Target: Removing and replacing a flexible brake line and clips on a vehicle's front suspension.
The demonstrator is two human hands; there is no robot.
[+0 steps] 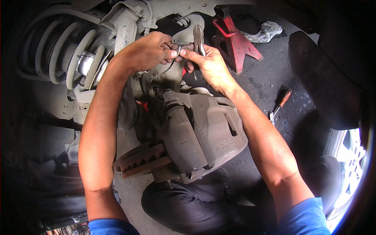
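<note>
Beyond the brake caliper point(219, 129), my two hands meet with thumb tips nearly touching. Between finger and thumb, my left hand point(150, 51) pinches a thin dark cable point(171, 65) with a light, wire-like end. My right hand point(211, 66) is closed around a pair of cutting pliers point(198, 36), whose jaws point away from me. Its thumb and forefinger also press at the cable's end. Fingers hide part of the pliers' handles and most of the cable end. Below the hands, the caliper sits over a rusty brake disc point(147, 162).
A coil spring point(70, 51) on a strut stands at the far left. Right of my hands are a red jack stand point(235, 43) and crumpled clear plastic point(268, 32). On the floor lies an orange-handled tool point(286, 98). A spoked wheel point(352, 164) is at the right edge.
</note>
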